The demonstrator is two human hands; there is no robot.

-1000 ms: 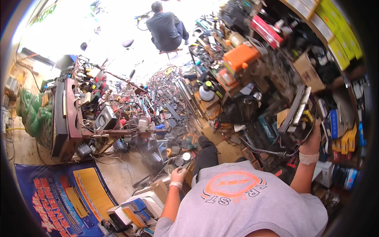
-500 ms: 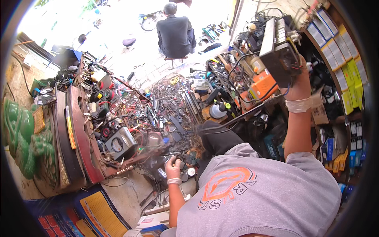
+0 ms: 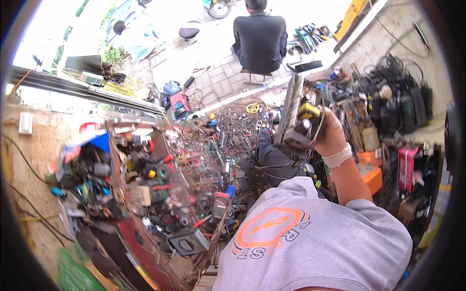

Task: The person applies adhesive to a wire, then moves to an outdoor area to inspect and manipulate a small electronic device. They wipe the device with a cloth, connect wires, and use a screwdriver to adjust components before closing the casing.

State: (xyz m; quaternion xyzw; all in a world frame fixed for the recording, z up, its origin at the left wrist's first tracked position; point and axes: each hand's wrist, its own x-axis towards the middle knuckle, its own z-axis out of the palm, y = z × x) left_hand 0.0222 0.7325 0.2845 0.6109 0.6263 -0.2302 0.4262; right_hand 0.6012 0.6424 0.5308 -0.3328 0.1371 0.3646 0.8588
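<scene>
Opened electronic unit (image 3: 291, 121), ribbed metal side, yellow component (image 3: 309, 111) inside, held up at 2 o'clock from view center, tilted. Right hand (image 3: 332, 133) clamped on its 3 o'clock side; translucent cuff (image 3: 338, 156) at the wrist. Left hand out of view, can't tell its state. Dark cable (image 3: 279, 167) at the unit's 6 o'clock. From view center: orange case (image 3: 370, 180) between 3 and 4 o'clock, gray boxy meter (image 3: 189, 242) at 7, green ornament (image 3: 75, 274) blurred near 8, seated person (image 3: 259, 43) between 12 and 1.
</scene>
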